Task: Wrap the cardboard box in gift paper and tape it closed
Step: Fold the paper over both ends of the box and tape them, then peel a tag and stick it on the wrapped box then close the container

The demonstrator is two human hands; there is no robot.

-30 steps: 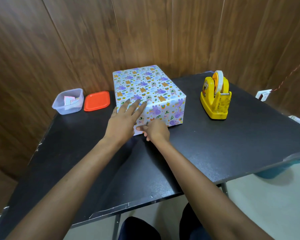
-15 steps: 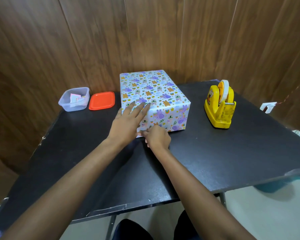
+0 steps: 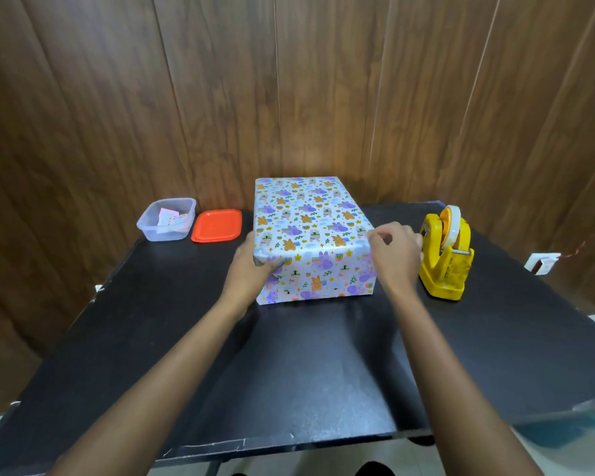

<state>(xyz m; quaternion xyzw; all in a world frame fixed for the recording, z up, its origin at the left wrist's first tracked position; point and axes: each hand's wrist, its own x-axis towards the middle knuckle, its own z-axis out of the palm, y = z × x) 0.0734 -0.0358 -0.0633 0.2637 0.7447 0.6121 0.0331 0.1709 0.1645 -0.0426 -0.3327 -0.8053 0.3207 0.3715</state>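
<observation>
The box [image 3: 306, 231], wrapped in white gift paper with purple and orange animal prints, lies flat on the black table [image 3: 323, 365] near the back wall. My left hand [image 3: 249, 269] grips its near left corner, with the thumb across the front face. My right hand [image 3: 394, 255] is at the near right top corner, fingers curled and thumb against the box's edge. A yellow tape dispenser [image 3: 445, 255] with a roll of tape stands just right of my right hand.
A clear plastic tub [image 3: 167, 219] with paper scraps and its orange lid [image 3: 217, 225] sit at the back left of the table. Wood-panelled walls close in behind and at both sides. The table's front edge is chipped.
The box has been turned from skewed to square with me. My left hand went from lying flat on its top to gripping the left corner. My right hand moved from the front edge to the right corner.
</observation>
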